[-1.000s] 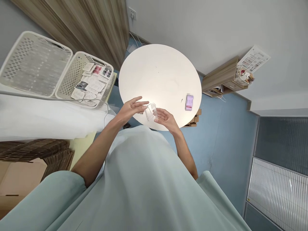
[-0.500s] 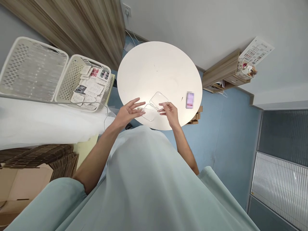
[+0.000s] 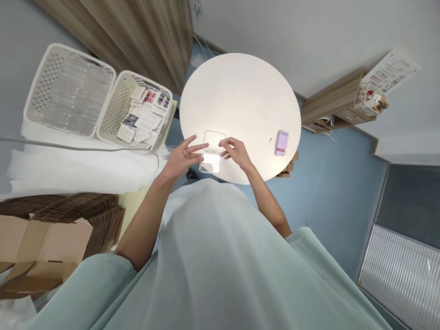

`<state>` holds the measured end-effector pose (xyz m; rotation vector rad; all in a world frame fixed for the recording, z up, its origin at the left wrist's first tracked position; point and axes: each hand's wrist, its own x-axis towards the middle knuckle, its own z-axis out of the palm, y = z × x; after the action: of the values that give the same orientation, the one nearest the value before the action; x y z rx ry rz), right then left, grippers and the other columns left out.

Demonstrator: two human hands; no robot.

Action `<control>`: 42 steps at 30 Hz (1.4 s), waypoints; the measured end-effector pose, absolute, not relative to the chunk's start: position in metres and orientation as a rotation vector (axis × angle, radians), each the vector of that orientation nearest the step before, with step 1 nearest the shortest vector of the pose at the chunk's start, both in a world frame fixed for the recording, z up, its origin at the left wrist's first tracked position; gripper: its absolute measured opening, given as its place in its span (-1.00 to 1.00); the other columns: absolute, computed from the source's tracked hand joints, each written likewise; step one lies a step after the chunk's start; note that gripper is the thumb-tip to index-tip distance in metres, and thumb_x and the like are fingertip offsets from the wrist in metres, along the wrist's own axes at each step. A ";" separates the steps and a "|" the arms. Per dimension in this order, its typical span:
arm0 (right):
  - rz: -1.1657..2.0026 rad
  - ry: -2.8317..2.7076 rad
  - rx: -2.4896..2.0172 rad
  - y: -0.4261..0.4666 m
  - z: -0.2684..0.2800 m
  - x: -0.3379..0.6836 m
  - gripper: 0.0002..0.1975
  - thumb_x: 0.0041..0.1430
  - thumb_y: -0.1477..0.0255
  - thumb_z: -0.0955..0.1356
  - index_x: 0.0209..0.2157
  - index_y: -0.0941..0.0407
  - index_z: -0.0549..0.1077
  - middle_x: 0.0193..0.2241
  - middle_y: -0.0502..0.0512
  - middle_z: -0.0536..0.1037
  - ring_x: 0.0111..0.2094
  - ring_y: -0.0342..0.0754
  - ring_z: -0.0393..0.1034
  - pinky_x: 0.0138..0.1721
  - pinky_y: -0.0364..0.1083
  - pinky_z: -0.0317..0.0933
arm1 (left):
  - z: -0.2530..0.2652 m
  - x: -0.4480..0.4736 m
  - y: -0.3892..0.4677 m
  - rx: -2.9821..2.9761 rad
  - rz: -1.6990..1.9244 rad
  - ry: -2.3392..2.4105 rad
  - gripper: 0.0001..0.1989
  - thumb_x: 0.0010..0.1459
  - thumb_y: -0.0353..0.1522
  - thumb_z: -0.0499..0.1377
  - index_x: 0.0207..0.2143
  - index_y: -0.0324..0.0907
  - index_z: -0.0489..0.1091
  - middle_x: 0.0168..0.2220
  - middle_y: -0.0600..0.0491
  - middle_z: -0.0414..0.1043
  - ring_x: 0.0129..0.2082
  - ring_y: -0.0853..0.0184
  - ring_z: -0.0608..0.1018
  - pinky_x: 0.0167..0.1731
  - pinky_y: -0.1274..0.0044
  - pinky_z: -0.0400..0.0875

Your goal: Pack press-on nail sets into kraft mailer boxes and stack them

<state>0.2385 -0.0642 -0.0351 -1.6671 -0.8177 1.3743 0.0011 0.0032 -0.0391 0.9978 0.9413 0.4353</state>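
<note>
A clear plastic hinged case (image 3: 211,163) lies unfolded between my two hands at the near side of the white round table (image 3: 240,91). Its two halves are spread apart, one farther from me and one nearer, and no contents show inside. My left hand (image 3: 184,159) grips the case's left edge by the hinge, thumb and a finger on it, the other fingers stretched out. At the right edge, my right hand (image 3: 237,152) pinches the case with thumb and fingertips. A phone-like purple object, pixelated (image 3: 282,143), rests to the right on the table.
Two white perforated baskets stand at the left: one with clear plastic cases (image 3: 77,96), one with printed cards (image 3: 147,121). A grey cable (image 3: 85,148) crosses white wrapping material. Flattened cardboard (image 3: 103,229) and an open carton (image 3: 44,256) sit at lower left. A wooden shelf (image 3: 335,98) is on the right.
The case has turned from a slant to nearly straight, its far half swinging left. Both hands still hold it. The whole view has shifted, with the surroundings moving right in the picture.
</note>
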 end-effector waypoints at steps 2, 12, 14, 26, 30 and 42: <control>1.392 -0.840 -1.681 -0.057 -0.048 0.236 -0.54 0.39 -0.10 0.39 -0.17 0.04 0.52 -0.06 0.04 0.65 -0.38 -0.17 0.64 -0.38 -0.21 0.47 | -0.044 -0.011 -0.001 0.959 0.453 0.997 0.12 -0.02 -0.35 0.55 0.55 -0.11 0.16 0.30 -0.29 0.54 -0.01 0.07 0.74 0.07 0.18 0.67; 1.326 -1.449 -2.346 -0.033 -0.156 0.230 -0.61 0.32 0.34 0.52 0.12 0.10 0.50 0.11 0.23 0.61 0.06 0.11 0.56 0.05 0.02 0.44 | -0.039 -0.078 -0.025 0.773 0.571 1.260 -0.01 0.00 -0.37 0.55 0.47 -0.07 0.30 0.28 -0.25 0.56 0.03 0.03 0.74 0.07 0.22 0.69; 1.329 -1.572 -2.425 -0.033 -0.170 0.222 -0.50 0.30 0.34 0.54 0.20 0.12 0.45 0.21 0.30 0.52 0.10 0.16 0.53 0.03 0.03 0.43 | -0.038 -0.086 -0.027 0.762 0.586 1.273 -0.02 0.00 -0.38 0.55 0.46 -0.06 0.31 0.27 -0.25 0.57 0.05 0.01 0.74 0.10 0.21 0.68; 1.171 -1.572 -2.560 -0.055 -0.182 0.193 -0.60 0.39 0.41 0.42 0.18 0.07 0.31 0.21 0.27 0.44 -0.02 0.08 0.54 -0.06 -0.01 0.40 | -0.037 -0.095 -0.021 0.784 0.598 1.203 -0.03 0.06 -0.34 0.53 0.47 -0.03 0.25 0.33 -0.22 0.52 0.16 -0.01 0.69 0.13 0.15 0.67; 1.200 -1.383 -2.482 -0.073 -0.168 0.203 -0.75 0.50 0.40 0.28 0.15 0.04 0.31 0.03 0.14 0.63 -0.07 0.03 0.54 -0.04 -0.05 0.36 | -0.039 -0.082 -0.015 0.789 0.562 1.170 -0.01 0.02 -0.36 0.54 0.47 -0.02 0.26 0.31 -0.20 0.54 0.11 0.02 0.72 0.11 0.15 0.68; 0.883 -0.780 -2.009 -0.124 -0.060 0.273 -0.55 0.37 -0.08 0.36 0.05 -0.07 0.36 0.06 0.07 0.52 -0.34 -0.13 0.49 -0.33 -0.11 0.41 | -0.042 0.005 -0.005 0.900 0.407 1.003 0.00 0.01 -0.33 0.54 0.48 -0.08 0.27 0.39 -0.26 0.46 0.14 0.05 0.66 0.03 0.27 0.70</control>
<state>0.2726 -0.1241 -0.0602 -2.0088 -0.7800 0.8827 0.0045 -0.0054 -0.0424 0.9003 1.0027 0.4075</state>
